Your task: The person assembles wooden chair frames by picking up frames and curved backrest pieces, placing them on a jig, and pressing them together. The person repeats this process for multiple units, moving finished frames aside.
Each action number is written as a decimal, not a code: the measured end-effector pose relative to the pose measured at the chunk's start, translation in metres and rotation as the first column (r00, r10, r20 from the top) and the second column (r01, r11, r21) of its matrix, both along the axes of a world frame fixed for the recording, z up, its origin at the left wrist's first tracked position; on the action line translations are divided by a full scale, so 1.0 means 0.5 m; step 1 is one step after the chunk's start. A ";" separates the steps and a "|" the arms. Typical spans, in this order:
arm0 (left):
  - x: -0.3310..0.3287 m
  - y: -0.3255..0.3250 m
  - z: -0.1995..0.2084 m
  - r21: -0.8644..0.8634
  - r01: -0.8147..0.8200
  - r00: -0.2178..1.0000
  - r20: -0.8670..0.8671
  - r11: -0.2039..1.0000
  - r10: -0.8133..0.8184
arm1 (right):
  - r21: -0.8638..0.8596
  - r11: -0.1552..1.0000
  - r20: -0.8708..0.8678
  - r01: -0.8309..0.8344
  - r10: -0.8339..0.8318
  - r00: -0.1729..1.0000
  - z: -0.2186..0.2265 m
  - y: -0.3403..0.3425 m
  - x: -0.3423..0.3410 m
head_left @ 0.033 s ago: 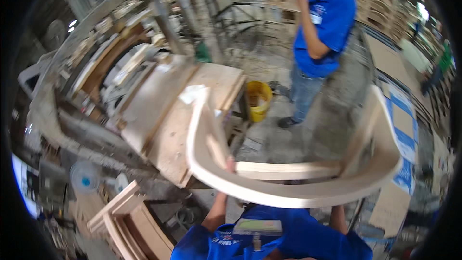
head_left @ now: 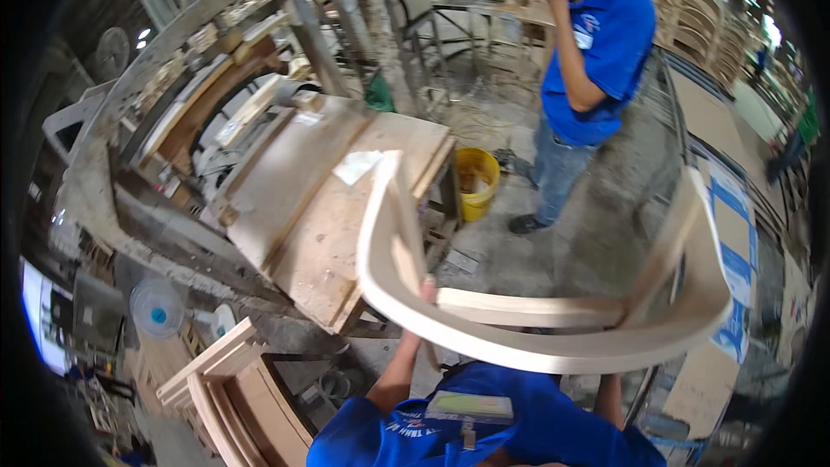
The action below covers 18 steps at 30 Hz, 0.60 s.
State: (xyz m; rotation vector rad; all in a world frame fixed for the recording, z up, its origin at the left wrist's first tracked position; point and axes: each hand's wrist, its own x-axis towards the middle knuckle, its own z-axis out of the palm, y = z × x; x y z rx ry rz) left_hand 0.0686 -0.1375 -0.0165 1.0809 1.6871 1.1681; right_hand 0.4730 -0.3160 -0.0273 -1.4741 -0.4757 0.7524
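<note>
A pale wooden chair frame (head_left: 536, 348), with a curved rail, upright ends and a straight crosspiece, is held up in front of my body. My left hand (head_left: 427, 291) is closed around its left side, near where the crosspiece joins; part of the hand is behind the wood. My right forearm (head_left: 609, 399) reaches up under the rail's right half. The rail hides that hand, so its fingers do not show.
On the left stands a machine (head_left: 95, 182) with a wooden worktable (head_left: 320, 251). Wooden frames (head_left: 233, 398) lie at lower left. A yellow bucket (head_left: 477, 195) and a person in blue (head_left: 596, 60) are ahead. Cardboard sheets (head_left: 702, 380) are at right.
The whole view has shifted slightly, with the surroundings now a little further right. The chair frame also sits slightly further right in the picture, still in my left hand.
</note>
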 end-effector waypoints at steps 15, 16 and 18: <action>0.313 0.154 0.103 0.169 0.362 0.929 0.017 0.917 -0.370 | 0.035 0.878 -0.173 0.477 -0.465 0.868 -0.047 -0.182 0.092; 0.347 0.161 0.106 0.172 0.381 0.919 0.031 0.908 -0.392 | 0.036 0.862 -0.180 0.506 -0.493 0.851 -0.048 -0.197 0.104; 0.410 0.179 0.117 0.173 0.412 0.902 0.063 0.895 -0.428 | 0.037 0.831 -0.180 0.556 -0.542 0.821 -0.050 -0.220 0.129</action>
